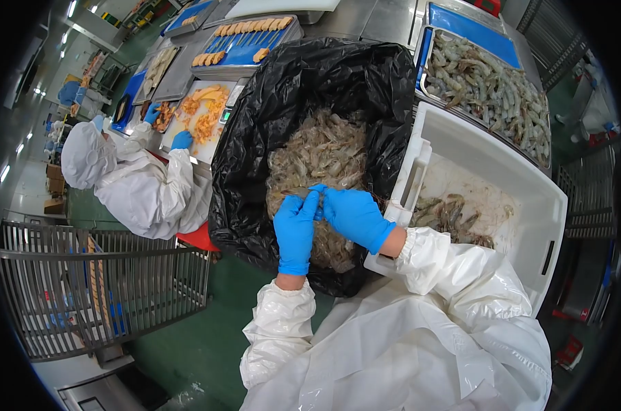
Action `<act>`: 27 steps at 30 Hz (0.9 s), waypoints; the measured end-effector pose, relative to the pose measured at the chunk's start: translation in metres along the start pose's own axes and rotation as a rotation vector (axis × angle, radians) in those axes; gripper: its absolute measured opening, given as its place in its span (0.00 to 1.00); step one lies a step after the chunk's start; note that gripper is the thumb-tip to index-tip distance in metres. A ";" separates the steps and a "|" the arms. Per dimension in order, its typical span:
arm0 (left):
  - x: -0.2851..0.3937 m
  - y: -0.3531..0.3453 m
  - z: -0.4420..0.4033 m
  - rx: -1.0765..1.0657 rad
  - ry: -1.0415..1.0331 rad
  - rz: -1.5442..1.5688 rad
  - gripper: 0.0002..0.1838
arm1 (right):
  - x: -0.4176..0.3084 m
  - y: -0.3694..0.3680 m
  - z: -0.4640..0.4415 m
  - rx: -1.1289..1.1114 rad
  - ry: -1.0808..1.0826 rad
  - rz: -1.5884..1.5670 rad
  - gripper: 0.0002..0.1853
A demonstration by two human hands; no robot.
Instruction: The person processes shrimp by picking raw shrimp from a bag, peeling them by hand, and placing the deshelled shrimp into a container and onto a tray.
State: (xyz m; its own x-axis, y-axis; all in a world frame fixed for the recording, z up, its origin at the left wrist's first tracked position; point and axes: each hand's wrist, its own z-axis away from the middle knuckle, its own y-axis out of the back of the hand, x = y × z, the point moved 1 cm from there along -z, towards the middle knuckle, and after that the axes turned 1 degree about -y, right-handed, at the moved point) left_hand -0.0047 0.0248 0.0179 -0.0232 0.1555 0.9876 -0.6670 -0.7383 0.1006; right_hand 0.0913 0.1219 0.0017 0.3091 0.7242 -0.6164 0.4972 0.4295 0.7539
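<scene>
Both my hands wear blue gloves and meet over a bin lined with a black plastic bag (pixel 245 140). My left hand (pixel 295 229) is closed in a pinch on what looks like a shrimp (pixel 293 193), mostly hidden by the fingers. Its fingertips touch those of my right hand (pixel 355 218), which pinches at the same shrimp. Below them, the bag holds a heap of shrimp heads and shells (pixel 327 147). Close to my right forearm, a white plastic crate (pixel 492 127) contains a small pile of whole grey shrimp (pixel 447 218).
A metal tray (pixel 485 89) heaped with grey shrimp stands beyond the crate. Skewered orange pieces lie on a blue tray (pixel 238 51) at the back. On the left, a co-worker (pixel 142 175) in white handles orange pieces on a white board (pixel 180 137). A metal rack (pixel 105 288) stands lower left.
</scene>
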 end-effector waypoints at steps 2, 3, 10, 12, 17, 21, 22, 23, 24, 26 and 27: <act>-0.007 0.002 0.000 -0.015 0.056 0.103 0.08 | 0.003 -0.002 0.001 -0.045 -0.079 -0.110 0.10; -0.009 0.001 0.001 -0.007 0.068 0.191 0.08 | 0.004 -0.003 0.002 -0.068 -0.118 -0.166 0.11; -0.010 0.007 -0.001 0.095 -0.002 0.076 0.09 | 0.004 0.019 0.000 -0.399 -0.300 -0.830 0.12; 0.005 0.000 0.007 0.106 -0.119 -0.134 0.09 | 0.000 0.023 0.002 -0.419 -0.205 -0.611 0.12; 0.005 -0.016 0.011 0.082 -0.219 -0.028 0.10 | 0.002 0.015 0.009 -0.238 -0.075 -0.200 0.11; -0.002 -0.010 0.013 0.026 -0.130 0.015 0.09 | 0.006 0.010 0.016 -0.124 -0.015 -0.156 0.10; -0.002 -0.008 0.013 0.010 -0.108 -0.002 0.09 | 0.006 0.009 0.016 -0.131 -0.055 -0.215 0.10; -0.007 -0.006 0.011 0.006 -0.071 0.043 0.09 | 0.006 0.009 0.016 -0.136 -0.094 -0.274 0.09; -0.014 -0.004 0.009 0.003 -0.034 0.087 0.09 | 0.006 0.010 0.016 -0.142 -0.134 -0.333 0.09; -0.015 -0.002 0.007 -0.038 0.052 0.268 0.09 | 0.003 0.011 0.015 -0.209 -0.298 -0.558 0.09; -0.011 -0.003 0.006 -0.077 0.101 0.405 0.08 | 0.002 0.012 0.015 -0.242 -0.379 -0.669 0.09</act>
State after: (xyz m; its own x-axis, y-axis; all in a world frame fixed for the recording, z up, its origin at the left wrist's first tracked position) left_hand 0.0018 0.0215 0.0075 -0.3651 -0.0711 0.9282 -0.6426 -0.7022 -0.3066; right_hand 0.1096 0.1203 0.0058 0.2834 0.0586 -0.9572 0.4981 0.8440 0.1991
